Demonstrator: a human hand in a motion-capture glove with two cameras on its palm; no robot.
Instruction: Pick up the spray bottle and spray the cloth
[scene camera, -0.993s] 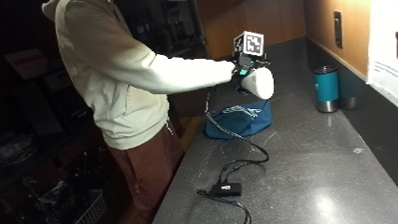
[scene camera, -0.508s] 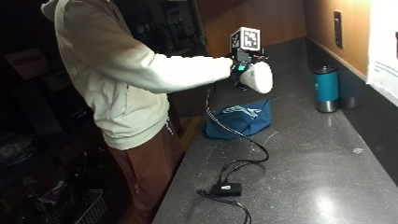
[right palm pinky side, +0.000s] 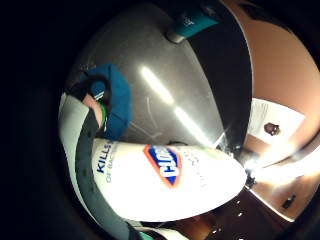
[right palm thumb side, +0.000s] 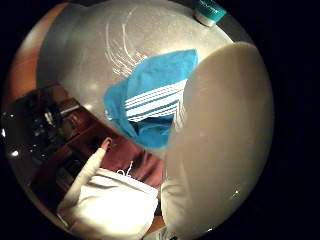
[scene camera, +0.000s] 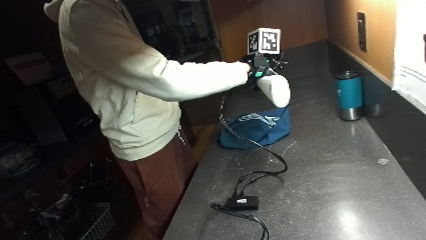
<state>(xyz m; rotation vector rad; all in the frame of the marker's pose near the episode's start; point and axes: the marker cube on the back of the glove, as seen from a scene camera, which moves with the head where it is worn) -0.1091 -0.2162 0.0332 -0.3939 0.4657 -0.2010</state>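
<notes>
The gloved right hand is curled around the neck of the white spray bottle, which is held in the air above the blue cloth. The cloth is bunched on the dark surface, near a teal tumbler.

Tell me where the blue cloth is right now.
In the outside view the blue cloth lies bunched on the dark counter, directly below the spray bottle.
</notes>
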